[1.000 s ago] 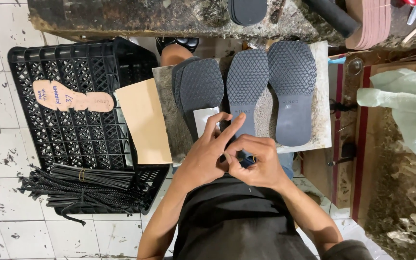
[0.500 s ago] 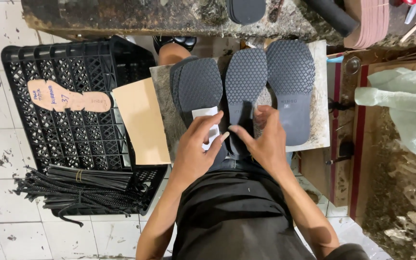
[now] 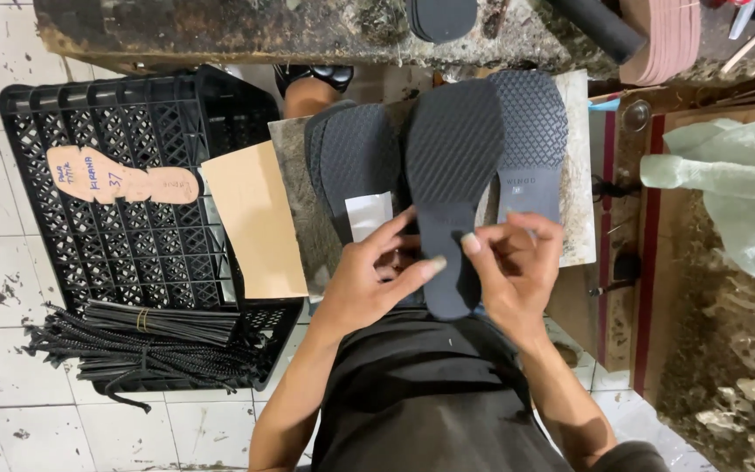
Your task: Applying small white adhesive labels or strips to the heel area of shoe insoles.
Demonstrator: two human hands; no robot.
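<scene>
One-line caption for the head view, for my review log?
Both hands, left hand and right hand, grip the heel end of a black shoe sole over a stone slab.

Black crate point(image 3: 133, 175) and cardboard sheet point(image 3: 255, 218) crowd the left; bare slab point(image 3: 577, 227) lies open right of the soles point(image 3: 452, 157).

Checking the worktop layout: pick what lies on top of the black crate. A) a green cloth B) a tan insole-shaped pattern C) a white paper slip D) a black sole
B: the tan insole pattern lies flat on the crate; the green cloth is far to the right, and the soles, such as the sole that both hands hold, are over the slab.
</scene>
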